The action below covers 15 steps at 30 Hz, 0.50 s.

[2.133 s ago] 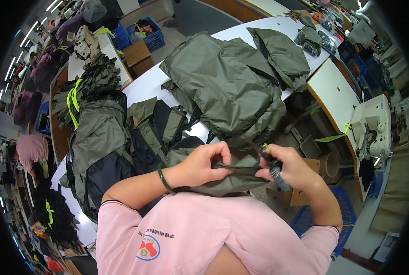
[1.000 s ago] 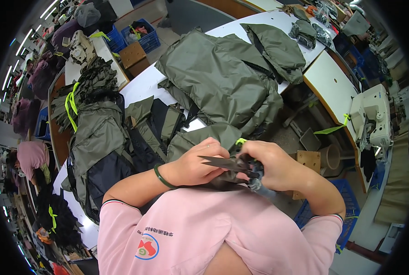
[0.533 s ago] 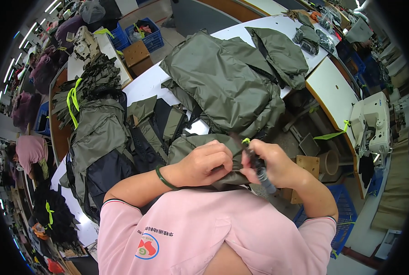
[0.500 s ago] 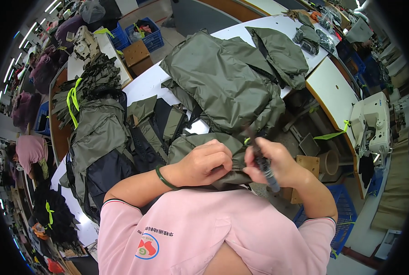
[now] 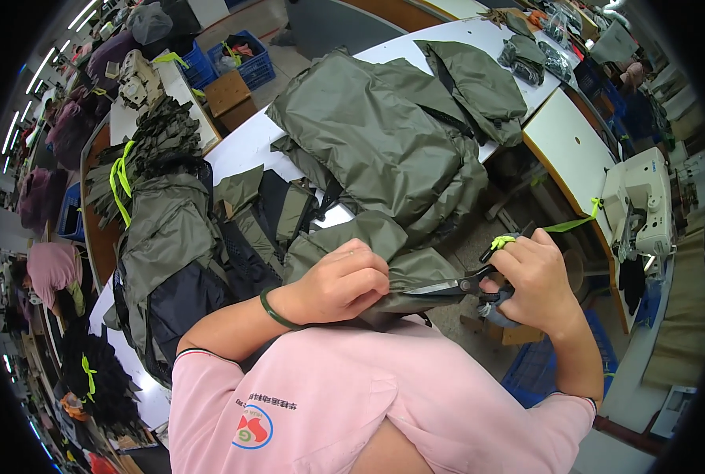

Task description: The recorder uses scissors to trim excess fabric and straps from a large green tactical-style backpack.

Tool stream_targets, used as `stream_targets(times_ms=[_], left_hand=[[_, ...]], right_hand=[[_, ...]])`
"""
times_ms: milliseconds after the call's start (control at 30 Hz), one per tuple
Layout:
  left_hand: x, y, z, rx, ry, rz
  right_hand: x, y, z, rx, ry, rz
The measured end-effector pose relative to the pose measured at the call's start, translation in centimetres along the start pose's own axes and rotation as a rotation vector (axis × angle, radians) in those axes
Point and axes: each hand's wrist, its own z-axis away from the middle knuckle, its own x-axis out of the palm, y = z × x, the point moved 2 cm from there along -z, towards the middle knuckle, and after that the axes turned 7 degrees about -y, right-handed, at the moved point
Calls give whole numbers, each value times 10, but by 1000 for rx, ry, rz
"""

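Note:
My left hand (image 5: pixel 340 278), with a dark green bangle at its wrist, is closed in a pinch on the edge of an olive-green fabric piece (image 5: pixel 422 267) close to my body. My right hand (image 5: pixel 535 276) grips scissors (image 5: pixel 441 289) with dark handles; grey-blue wrapping and a bright yellow-green band show around them. Their silver blades point left toward my left hand and lie along the fabric edge. Whether the blades have fabric between them, I cannot tell. Just beyond lies a large olive fabric pile (image 5: pixel 376 134).
A white table (image 5: pixel 246 154) carries the fabric. To the left are olive and black bag-like pieces (image 5: pixel 167 221) and a tied stack of strips (image 5: pixel 143 146). A sewing machine (image 5: pixel 641 197) stands at the right. Blue crates (image 5: pixel 255 62) sit on the floor.
My right hand has moved right and turned the scissors, so the blades now point left onto the fabric edge. My left hand has shifted slightly left, still pinching the fabric.

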Motion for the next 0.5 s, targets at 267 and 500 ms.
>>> stream_targets(times_ms=[267, 500], left_hand=[[2, 4, -4, 2, 14, -17], [3, 2, -1, -8, -12, -8]], right_hand=[[5, -1, 2, -5, -22, -25], [8, 1, 4, -8, -35, -12]])
